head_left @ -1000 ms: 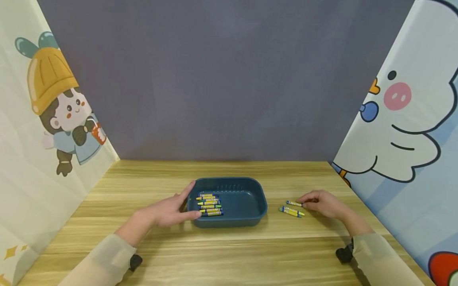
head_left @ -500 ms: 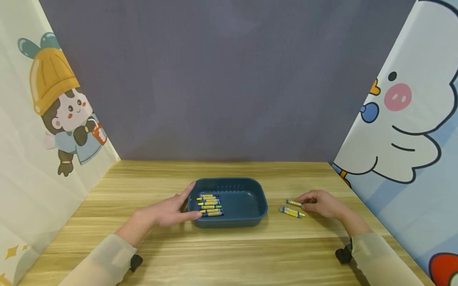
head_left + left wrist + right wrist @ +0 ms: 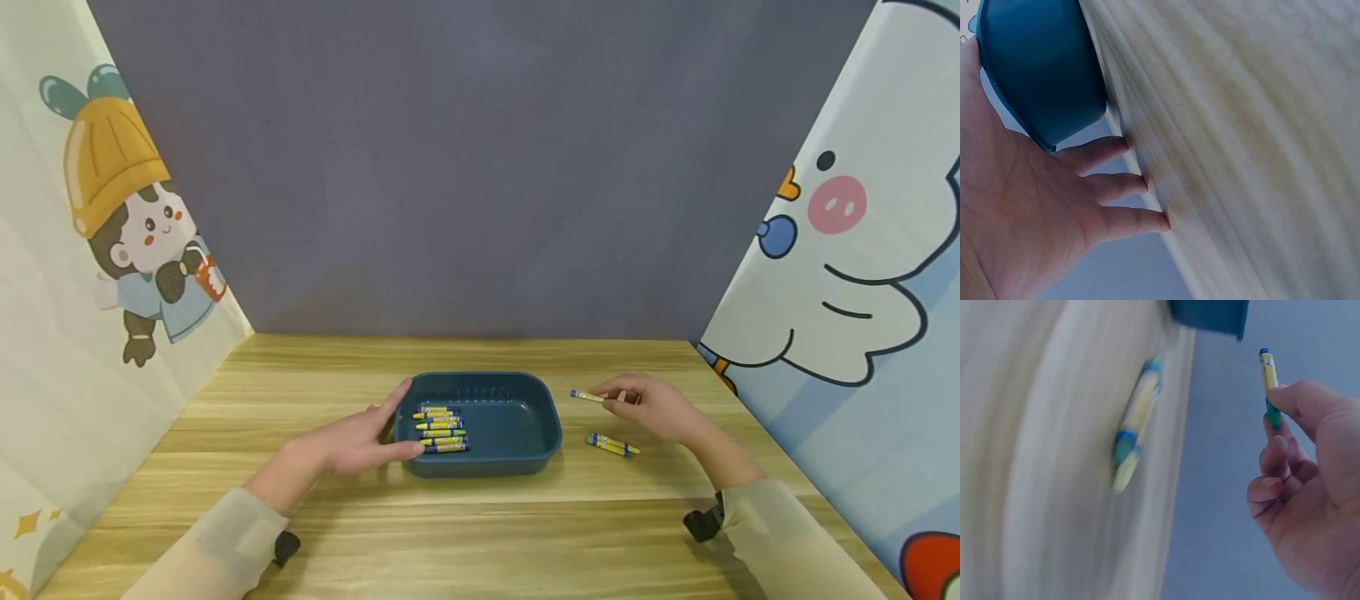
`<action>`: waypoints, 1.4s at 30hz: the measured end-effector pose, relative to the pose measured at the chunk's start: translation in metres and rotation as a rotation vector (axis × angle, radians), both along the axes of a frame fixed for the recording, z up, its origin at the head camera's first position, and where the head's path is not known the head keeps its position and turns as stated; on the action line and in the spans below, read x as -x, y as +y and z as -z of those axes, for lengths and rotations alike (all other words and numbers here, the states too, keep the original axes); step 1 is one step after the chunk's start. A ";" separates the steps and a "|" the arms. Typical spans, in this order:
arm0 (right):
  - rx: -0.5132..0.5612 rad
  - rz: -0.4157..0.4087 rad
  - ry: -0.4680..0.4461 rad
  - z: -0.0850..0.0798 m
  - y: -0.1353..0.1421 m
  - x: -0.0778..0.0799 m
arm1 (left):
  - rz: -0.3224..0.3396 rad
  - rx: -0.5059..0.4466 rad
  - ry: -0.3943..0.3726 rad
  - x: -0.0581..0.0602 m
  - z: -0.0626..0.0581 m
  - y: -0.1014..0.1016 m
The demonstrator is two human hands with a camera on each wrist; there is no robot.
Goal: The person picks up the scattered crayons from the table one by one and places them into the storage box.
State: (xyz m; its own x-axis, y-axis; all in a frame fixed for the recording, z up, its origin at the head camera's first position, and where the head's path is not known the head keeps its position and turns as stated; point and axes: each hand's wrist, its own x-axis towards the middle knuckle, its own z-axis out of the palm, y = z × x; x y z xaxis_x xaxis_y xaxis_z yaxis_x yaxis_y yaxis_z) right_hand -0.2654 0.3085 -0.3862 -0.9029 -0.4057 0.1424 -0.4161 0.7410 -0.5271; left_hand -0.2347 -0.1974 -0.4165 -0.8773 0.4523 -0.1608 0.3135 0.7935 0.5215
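A dark blue plastic tray sits on the table with several yellow-wrapped crayons lying in a row in its left part. My left hand rests at the tray's left end, thumb at the front rim and straight fingers spread; in the left wrist view, three fingertips touch the tabletop. Between thumb and fingers my right hand pinches a green crayon with a yellow wrapper, raised off the table to the right of the tray. Two more crayons lie side by side on the table below that hand.
The wood-grain table ends at a grey back panel. Printed cartoon side panels stand left and right. Black wrist straps sit at the sleeve cuffs.
My right hand has lifted the green crayon from the table and moved it up and left, nearer the tray. The left hand and the tray have stayed in place.
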 end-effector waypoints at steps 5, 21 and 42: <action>0.008 -0.047 0.031 -0.010 -0.029 0.004 | -0.003 0.001 -0.004 0.000 -0.001 0.000; 0.106 -0.235 -0.040 -0.003 -0.138 0.030 | 0.010 -0.002 0.010 -0.001 -0.004 0.001; 0.099 -0.260 -0.143 0.032 -0.217 0.025 | 0.018 -0.011 -0.009 0.000 -0.003 0.001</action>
State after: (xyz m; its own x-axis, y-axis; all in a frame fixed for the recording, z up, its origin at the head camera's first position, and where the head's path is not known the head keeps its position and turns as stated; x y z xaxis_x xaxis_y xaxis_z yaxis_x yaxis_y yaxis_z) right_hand -0.2903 0.0915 -0.4179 -0.7842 -0.6163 0.0720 -0.5018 0.5617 -0.6578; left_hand -0.2346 -0.1961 -0.4135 -0.8677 0.4696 -0.1632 0.3228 0.7819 0.5333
